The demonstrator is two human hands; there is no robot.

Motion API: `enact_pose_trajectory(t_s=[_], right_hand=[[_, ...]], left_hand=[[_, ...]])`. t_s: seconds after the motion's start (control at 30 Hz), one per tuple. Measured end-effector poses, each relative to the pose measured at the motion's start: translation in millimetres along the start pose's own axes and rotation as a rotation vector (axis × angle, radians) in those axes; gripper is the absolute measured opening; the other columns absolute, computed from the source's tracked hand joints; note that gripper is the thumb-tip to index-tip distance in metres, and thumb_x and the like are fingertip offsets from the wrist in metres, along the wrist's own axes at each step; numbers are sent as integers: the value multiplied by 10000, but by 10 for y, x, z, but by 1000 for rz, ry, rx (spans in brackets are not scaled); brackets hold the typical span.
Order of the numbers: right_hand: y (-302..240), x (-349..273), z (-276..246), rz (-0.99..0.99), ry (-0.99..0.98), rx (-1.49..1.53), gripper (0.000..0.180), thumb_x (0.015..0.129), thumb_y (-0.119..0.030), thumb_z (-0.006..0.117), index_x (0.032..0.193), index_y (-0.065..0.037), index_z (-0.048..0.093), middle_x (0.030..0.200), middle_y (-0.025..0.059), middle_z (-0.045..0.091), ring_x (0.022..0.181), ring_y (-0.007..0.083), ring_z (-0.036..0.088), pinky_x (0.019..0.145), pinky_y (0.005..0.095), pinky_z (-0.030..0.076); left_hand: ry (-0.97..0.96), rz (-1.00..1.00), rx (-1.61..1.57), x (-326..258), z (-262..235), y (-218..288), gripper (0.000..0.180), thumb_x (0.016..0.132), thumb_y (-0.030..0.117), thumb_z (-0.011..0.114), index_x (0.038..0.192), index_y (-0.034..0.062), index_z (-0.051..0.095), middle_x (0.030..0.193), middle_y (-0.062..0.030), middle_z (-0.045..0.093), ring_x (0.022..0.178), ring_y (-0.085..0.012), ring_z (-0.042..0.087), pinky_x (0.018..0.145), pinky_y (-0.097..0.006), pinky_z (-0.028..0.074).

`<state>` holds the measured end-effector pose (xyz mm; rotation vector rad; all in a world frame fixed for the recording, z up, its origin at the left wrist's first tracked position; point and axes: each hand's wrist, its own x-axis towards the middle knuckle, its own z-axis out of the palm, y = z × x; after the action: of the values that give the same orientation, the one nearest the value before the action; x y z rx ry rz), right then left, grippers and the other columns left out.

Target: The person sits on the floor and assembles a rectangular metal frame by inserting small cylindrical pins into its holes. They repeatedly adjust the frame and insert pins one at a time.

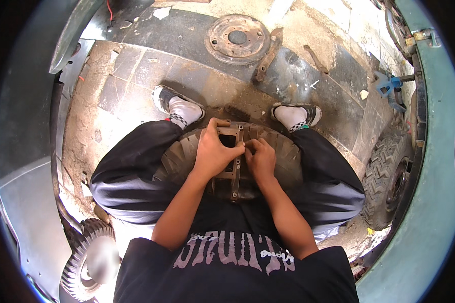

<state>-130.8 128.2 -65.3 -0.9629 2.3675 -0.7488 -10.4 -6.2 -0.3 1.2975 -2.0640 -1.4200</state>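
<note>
Tyre clamped between knees, metal bracket on top — left hand gripping bracket, right hand fingers pinched closed at its centre; likely fastening step — next calls for steady bracing.

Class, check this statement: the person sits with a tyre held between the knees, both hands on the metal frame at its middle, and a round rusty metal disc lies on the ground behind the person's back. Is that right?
Not quite. The head view shows the round rusty disc on the ground ahead of the person, beyond the shoes, not behind the back. The rest holds: the tyre sits between the knees, left hand and right hand on the metal frame.
</note>
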Motion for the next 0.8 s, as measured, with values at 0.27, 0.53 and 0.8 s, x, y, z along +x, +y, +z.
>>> enact_pose_trajectory(t_s=[0.27, 0.53, 0.8], right_hand=[[13, 132, 36, -112, 57, -111, 144, 917, -214, 823, 1018, -126, 771, 1022, 127, 709, 1000, 420, 719, 830, 545, 572], [-51, 369, 1, -152, 71, -149, 177, 926, -207, 805, 1073, -130, 744, 1043, 135, 704, 981, 428, 720, 807, 552, 573], [-36, 171, 51, -203, 138, -166, 153, 954, -235, 782, 1058, -135, 733, 1022, 128, 697, 945, 428, 723, 744, 553, 578]], left_hand=[[14, 26, 45, -13, 26, -10, 628, 771, 217, 926, 1267, -8, 615, 1130, -206, 748, 1091, -313, 739, 996, -427, 568], [-5, -26, 27, 30, 14, 33, 636, 747, 241, 929, 1247, -7, 625, 1164, -218, 734, 1111, -359, 726, 1000, -443, 561], [3, -35, 24, 16, -24, 47, 620, 761, 227, 927, 1255, -4, 631, 1158, -206, 746, 1113, -330, 736, 1005, -425, 560]])
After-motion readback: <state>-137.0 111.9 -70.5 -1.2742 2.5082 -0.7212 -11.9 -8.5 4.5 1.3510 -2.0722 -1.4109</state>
